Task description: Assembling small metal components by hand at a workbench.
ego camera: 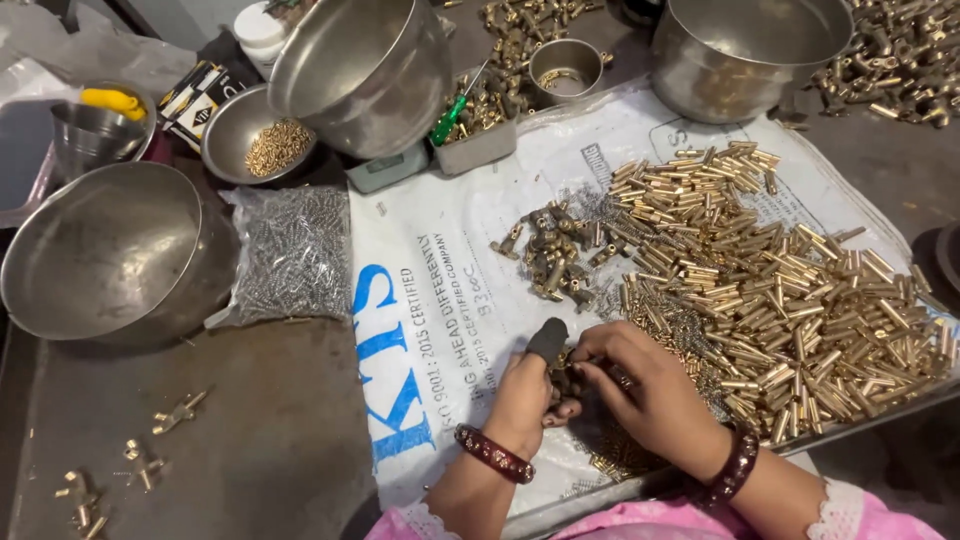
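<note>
Brass fittings [566, 378] were clasped in left hand [527, 392] and right hand [640, 385]; few assembled pieces [178, 412] lay on bench [250, 440]; large tube pile [790, 290] remained unworked.

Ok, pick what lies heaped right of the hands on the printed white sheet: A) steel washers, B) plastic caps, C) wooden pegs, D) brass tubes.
D: a wide heap of shiny brass tubes spreads over the white sheet beside the right hand.

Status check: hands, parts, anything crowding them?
Left hand, thumb capped, cups small brass fittings. Right hand pinches at them. Pile of brass tubes hard against right hand; white sack underneath.
</note>
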